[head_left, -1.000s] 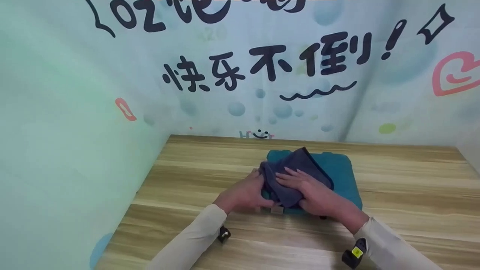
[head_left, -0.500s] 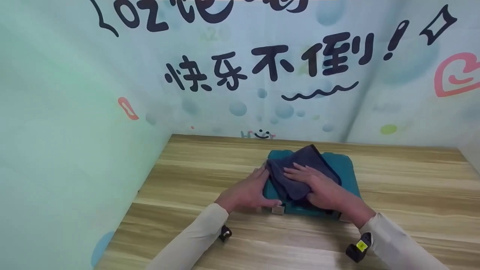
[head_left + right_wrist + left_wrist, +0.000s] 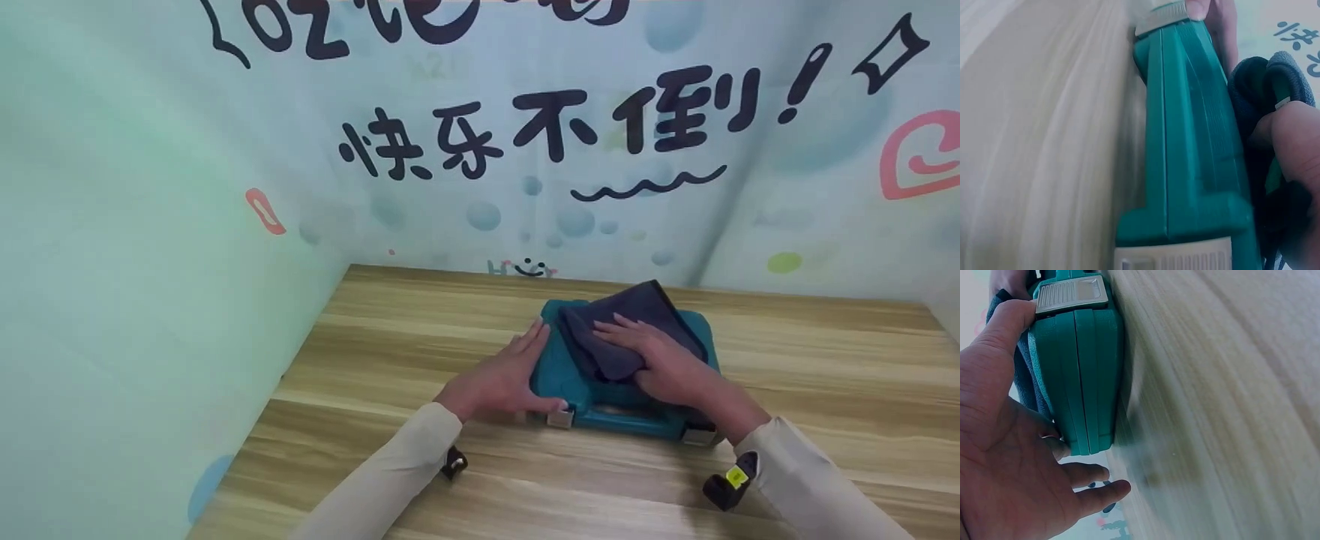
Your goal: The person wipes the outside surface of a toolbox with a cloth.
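Note:
A teal hard plastic carrying case [image 3: 559, 367] lies flat on the table, its handle [image 3: 630, 425] and metal-coloured latches facing the near side. Across its top lies a folded dark blue-grey cloth [image 3: 660, 304], and my right hand [image 3: 667, 371] presses on that with fingers stretched out. In the right wrist view the thumb [image 3: 1297, 140] sits against the cloth's folded edge. My left hand [image 3: 502, 379] spans the case's left end, thumb touching the near left latch [image 3: 1072, 293], some fingers extending past the far end in the left wrist view. The cloth hides much of the lid.
The wood-grain table [image 3: 390, 330] stretches out on both sides of the case. Behind it hangs a pale printed backdrop [image 3: 420, 225], which also runs along the left. A black wrist device [image 3: 727, 487] hangs below the right sleeve.
My right hand has slid the cloth to the right across the lid, uncovering the case's left part and its handle. The left hand stays at the left end.

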`<state>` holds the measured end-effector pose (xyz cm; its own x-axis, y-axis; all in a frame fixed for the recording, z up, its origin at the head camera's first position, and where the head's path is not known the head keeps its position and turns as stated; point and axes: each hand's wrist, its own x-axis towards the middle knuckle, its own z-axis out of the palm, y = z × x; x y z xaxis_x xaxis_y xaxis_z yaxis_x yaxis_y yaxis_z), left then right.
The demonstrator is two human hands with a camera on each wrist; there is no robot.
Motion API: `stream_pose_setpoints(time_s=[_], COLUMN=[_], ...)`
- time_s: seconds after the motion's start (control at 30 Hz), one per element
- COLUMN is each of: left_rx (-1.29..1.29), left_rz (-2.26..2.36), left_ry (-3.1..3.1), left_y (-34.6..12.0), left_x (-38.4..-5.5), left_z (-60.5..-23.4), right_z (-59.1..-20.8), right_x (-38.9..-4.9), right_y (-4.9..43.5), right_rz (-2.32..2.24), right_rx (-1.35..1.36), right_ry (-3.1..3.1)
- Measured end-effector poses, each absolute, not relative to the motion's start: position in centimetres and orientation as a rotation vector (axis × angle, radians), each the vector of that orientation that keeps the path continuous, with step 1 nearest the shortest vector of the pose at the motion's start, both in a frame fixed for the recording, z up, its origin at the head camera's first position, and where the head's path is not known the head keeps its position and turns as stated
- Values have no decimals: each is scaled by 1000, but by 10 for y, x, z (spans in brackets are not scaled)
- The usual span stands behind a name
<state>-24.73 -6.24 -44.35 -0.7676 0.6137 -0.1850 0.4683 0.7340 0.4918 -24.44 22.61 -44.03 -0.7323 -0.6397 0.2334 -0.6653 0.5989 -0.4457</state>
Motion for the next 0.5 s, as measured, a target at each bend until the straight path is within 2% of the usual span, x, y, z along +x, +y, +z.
stream_pose_setpoints(time_s=[0.5], left_rx=[819], left_rz=[588], left_ry=[2611], left_y=[-61], left_x=[-247], left_z=[-444], right_z=[-437], right_x=[-255], right_y=[247], right_rz=[795], right_rx=[973], right_ry=[-2821])
